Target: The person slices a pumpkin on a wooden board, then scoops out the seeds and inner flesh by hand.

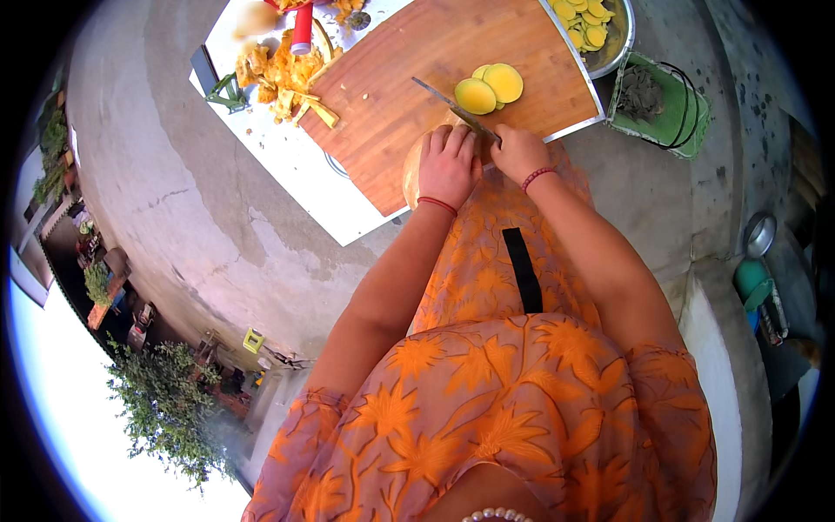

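Observation:
My right hand (pixel 519 158) is closed round the handle of a kitchen knife (pixel 450 104). Its blade points away to the left, across the near part of a wooden cutting board (pixel 417 52). My left hand (pixel 447 167) grips a tan-skinned squash (pixel 411 177) at the board's near edge, right beside the blade. Much of the squash is hidden under that hand, so I cannot tell how deep the blade sits in it. Just beyond the knife lie several round yellow squash slices (pixel 503 83), partly overlapping.
Orange peelings and pulp (pixel 287 74) are heaped left of the board on a white table (pixel 348 228), near a red-handled tool (pixel 302 33). A metal bowl (pixel 621 50) of yellow slices stands at the far right. Beside it is a green basket (pixel 687 130) holding something dark grey.

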The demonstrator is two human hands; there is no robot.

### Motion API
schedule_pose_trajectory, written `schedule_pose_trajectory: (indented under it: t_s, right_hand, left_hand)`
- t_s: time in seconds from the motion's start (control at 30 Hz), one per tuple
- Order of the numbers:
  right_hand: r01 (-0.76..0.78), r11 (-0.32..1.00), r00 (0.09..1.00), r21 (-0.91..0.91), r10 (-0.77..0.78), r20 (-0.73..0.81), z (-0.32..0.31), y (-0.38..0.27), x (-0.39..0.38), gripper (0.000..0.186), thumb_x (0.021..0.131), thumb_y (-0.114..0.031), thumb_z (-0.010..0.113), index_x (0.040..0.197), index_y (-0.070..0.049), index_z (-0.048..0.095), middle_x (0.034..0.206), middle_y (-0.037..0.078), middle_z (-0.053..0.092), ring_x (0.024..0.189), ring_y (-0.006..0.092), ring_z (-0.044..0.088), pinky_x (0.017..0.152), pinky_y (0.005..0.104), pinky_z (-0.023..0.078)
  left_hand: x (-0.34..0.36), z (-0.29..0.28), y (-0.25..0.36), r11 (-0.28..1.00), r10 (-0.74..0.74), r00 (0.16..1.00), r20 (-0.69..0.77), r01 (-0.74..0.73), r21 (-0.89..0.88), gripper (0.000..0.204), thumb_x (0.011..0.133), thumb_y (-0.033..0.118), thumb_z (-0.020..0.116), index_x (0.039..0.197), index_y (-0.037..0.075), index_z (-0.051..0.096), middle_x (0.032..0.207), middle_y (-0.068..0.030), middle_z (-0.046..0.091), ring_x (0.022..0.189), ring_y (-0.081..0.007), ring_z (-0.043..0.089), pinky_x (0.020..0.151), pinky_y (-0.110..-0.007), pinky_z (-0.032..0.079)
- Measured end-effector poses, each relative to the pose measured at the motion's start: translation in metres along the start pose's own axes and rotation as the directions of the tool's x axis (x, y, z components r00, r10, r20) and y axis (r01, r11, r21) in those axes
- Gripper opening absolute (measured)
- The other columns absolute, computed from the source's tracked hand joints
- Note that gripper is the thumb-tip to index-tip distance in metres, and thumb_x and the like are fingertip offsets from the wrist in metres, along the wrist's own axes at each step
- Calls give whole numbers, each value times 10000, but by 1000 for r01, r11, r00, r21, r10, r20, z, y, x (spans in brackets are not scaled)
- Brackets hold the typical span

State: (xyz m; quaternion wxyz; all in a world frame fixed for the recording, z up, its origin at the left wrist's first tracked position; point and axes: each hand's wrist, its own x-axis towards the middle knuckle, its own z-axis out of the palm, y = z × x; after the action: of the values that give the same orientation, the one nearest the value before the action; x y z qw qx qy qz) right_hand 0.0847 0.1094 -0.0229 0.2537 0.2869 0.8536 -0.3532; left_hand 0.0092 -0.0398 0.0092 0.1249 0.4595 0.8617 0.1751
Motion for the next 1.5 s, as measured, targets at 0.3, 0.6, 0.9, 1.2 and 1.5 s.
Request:
schedule_pose_trajectory:
  t_s: [0.3,0.6,0.9,1.2,1.5]
  right_hand:
    - [-18,999,997,-36,21,71,-53,-12,-62,209,866,-218,610,984,-59,675,885,207,715,869,394,691,776,495,556]
    - [-100,994,987,-32,104,123,-71,-40,-54,223,868,-184,595,1034,-67,684,936,221,717,923,398,690,816,493,550]
    - [-24,1000,999,-14,25,31,9,4,15,251,876,-188,613,1085,-53,649,904,241,706,881,419,687,801,506,552]
    - [-27,1000,999,5,28,-29,-27,-17,-37,202,864,-219,627,967,-52,676,847,235,696,800,409,679,733,496,551]
    - [-44,999,998,-11,44,43,-50,-21,-62,203,868,-197,610,985,-46,675,919,224,712,887,391,694,785,499,554]
  left_hand:
    - [1,3,-3,997,-9,1000,30,7,71,345,770,206,703,1063,24,684,1177,-116,609,1167,-321,523,1020,-438,432]
    - [-2,0,-9,1000,-10,1000,13,10,27,321,777,184,706,1052,22,673,1152,-118,609,1141,-333,537,995,-448,446]
    - [5,-3,-8,1000,7,1000,15,-7,18,378,738,164,700,1095,47,657,1184,-82,594,1141,-315,528,1002,-446,444]
    - [-2,0,-9,999,22,1000,-7,-22,-43,364,728,171,724,1058,33,658,1158,-99,600,1134,-322,533,996,-456,452]
    - [1,-3,-5,999,37,999,-17,-37,-15,309,756,149,712,1031,13,672,1131,-131,603,1136,-342,537,991,-453,457]
